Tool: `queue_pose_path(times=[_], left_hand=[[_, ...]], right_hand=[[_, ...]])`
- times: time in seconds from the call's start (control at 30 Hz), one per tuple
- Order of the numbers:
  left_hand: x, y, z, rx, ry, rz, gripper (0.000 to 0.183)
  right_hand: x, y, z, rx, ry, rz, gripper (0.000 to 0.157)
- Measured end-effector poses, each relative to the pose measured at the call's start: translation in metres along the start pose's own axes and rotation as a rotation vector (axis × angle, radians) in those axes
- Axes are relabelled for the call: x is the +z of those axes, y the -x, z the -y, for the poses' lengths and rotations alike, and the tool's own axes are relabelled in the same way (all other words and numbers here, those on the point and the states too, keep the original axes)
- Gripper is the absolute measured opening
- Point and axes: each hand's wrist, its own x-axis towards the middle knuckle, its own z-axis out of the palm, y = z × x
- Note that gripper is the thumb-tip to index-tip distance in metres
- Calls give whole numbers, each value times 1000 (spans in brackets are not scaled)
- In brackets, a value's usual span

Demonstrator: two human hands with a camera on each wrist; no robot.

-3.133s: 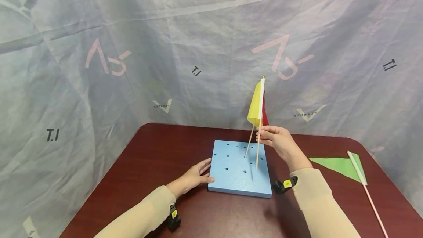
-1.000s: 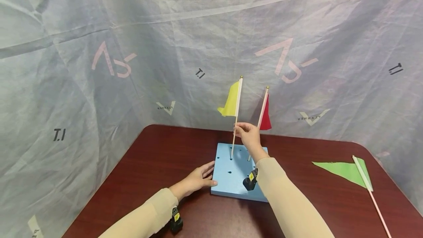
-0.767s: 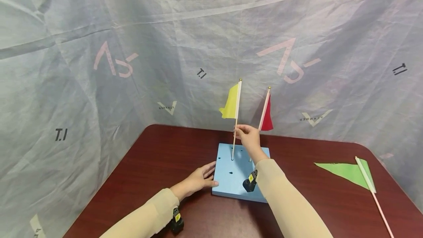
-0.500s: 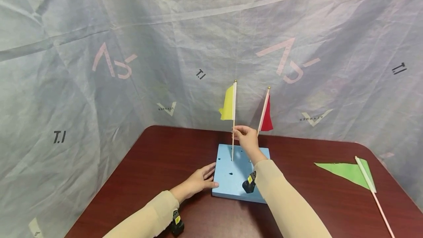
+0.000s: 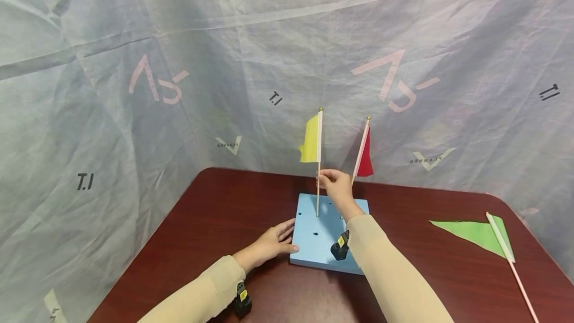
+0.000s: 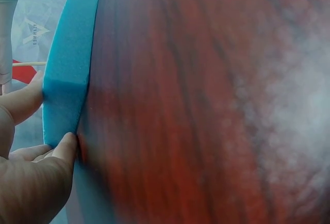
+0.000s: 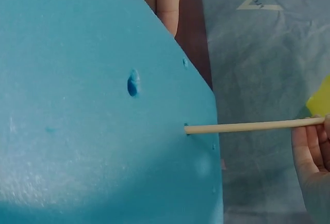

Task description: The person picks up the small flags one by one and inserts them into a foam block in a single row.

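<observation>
My right hand (image 5: 339,189) pinches the thin wooden stick of a yellow flag (image 5: 311,139) between thumb and fingers. The flag stands upright over a light-blue board (image 5: 309,249) with small holes. In the right wrist view the lower end of the stick (image 7: 247,127) meets one hole; how deep it sits cannot be told. My left hand (image 5: 267,245) rests against the board's left side, fingers fairly straight and thumb at the near corner. Behind my right wrist a red flag (image 5: 365,156) leans right, its stick rising from the board, partly hidden by my hand.
A green triangular flag (image 5: 475,234) lies on the dark red-brown table (image 5: 215,203) at the right, its stick reaching toward the near edge. Grey printed cloth (image 5: 251,64) hangs behind the table. Another larger hole (image 7: 133,84) shows in the board, in the right wrist view.
My right hand carried the yellow flag leftward from in front of the red one to a hole further left. Lately the flag has straightened upright and sunk slightly. My left hand stays at the board.
</observation>
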Motion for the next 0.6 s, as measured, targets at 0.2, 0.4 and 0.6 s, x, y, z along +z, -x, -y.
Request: queue_pose_path(times=[0.2,0.4,0.6], left_hand=[[0,-2,1,-4,0,-3,84],[0,-3,3,16,-1,4,85],[-2,-2,5,32,-32,14,86]], right_hand=[[2,2,-4,7,42,13,22],[5,4,-8,-14,62,25,22],[-1,7,-10,-7,75,45,24]])
